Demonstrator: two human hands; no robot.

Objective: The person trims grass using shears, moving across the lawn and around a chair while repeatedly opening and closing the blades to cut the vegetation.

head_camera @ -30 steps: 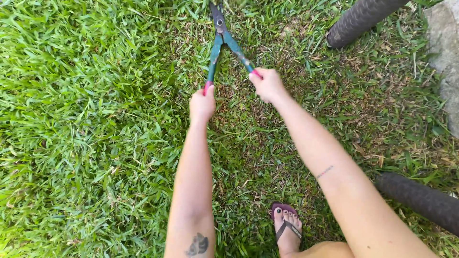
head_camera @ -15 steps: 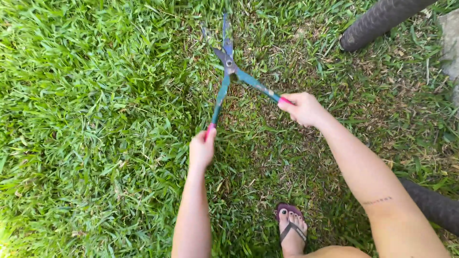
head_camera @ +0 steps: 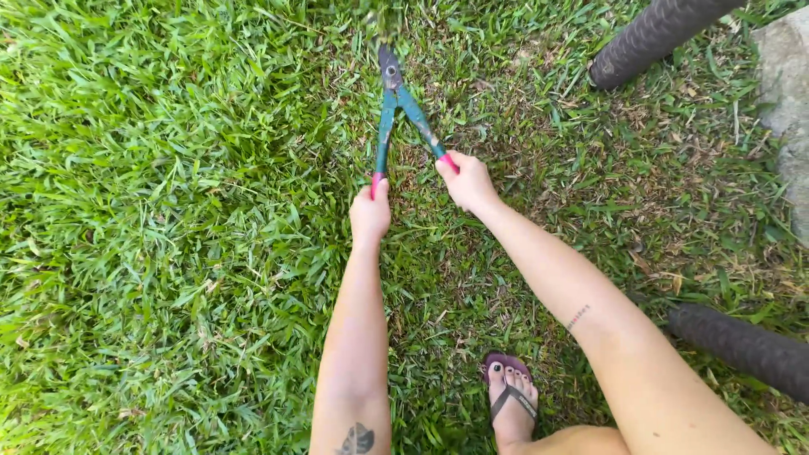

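Note:
I hold a pair of garden shears (head_camera: 394,105) with teal arms and pink grips over the grass (head_camera: 152,211). My left hand (head_camera: 371,212) is closed around the left grip. My right hand (head_camera: 466,180) is closed around the right grip. The two arms stand close together and the dark blades at the top point away from me, closed over the turf. Longer, thicker grass lies to the left of the shears; shorter, thinner grass with dry clippings lies to the right.
My foot in a purple flip-flop (head_camera: 508,396) stands on the grass below my right arm. A dark ribbed tube (head_camera: 653,38) crosses the top right, another (head_camera: 742,347) lies at the lower right. A grey stone (head_camera: 788,101) sits at the right edge.
Half a second ago the shear arms were spread wide with the blades open. My hands have come together and the blades have closed.

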